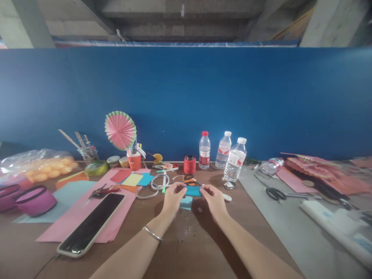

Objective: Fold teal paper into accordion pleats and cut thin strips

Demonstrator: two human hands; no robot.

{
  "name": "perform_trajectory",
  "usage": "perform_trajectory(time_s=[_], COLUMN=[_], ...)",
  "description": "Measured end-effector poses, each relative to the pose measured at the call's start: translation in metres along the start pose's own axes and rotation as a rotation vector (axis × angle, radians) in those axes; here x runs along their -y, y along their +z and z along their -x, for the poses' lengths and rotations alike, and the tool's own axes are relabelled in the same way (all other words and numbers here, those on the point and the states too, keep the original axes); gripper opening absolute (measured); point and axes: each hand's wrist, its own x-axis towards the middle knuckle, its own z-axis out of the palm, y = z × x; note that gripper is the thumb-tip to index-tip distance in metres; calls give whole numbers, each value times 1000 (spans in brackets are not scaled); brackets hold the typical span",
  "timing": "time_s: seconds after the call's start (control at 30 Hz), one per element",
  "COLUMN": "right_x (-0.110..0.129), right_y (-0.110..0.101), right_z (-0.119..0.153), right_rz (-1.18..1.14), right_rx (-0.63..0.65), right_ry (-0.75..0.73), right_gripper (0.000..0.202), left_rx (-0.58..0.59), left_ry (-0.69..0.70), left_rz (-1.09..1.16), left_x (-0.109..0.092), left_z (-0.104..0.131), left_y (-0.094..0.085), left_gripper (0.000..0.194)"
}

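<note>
Between my two hands a small strip of blue paper (193,191) is stretched level above the table. My left hand (174,195) pinches its left end between thumb and fingers. Its right end is pinched in the same way by my right hand (213,197). Just below lies a lighter blue paper piece (186,203) on the brown table. Behind the strip are orange-handled scissors (189,180), partly hidden, and a red spool of thread (190,165). A white object (227,197) pokes out beside my right hand; its kind is unclear.
Water bottles (205,151) stand at the back. On the left are a phone (91,224), pink paper (69,211), coloured squares (132,179) and a red cup (134,161) near a pink paper fan (120,130). Black scissors (274,193) lie right. A blue partition (162,97) rises behind.
</note>
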Motion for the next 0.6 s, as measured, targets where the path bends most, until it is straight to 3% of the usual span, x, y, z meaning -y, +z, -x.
perform_trajectory(time_s=[0.13,0.2,0.43,0.6], right_x=[1,1,-2,1], right_y=[0,-1,-2,-1], right_z=[0,-1,-2,-1], right_rz=[15,27,9,-101], right_rx=[10,-4,-31,-14], right_ry=[6,-1,-31,-2], right_gripper=[23,22,20,21], left_rx=[138,208,305,286], left_ry=[251,310,321,283], left_rz=[-323,-415,-447,-384], left_x=[-11,-15,-14,-11], left_z=[6,8,7,8], left_y=[-2,-3,-3,-2], left_gripper=[25,31,34,32])
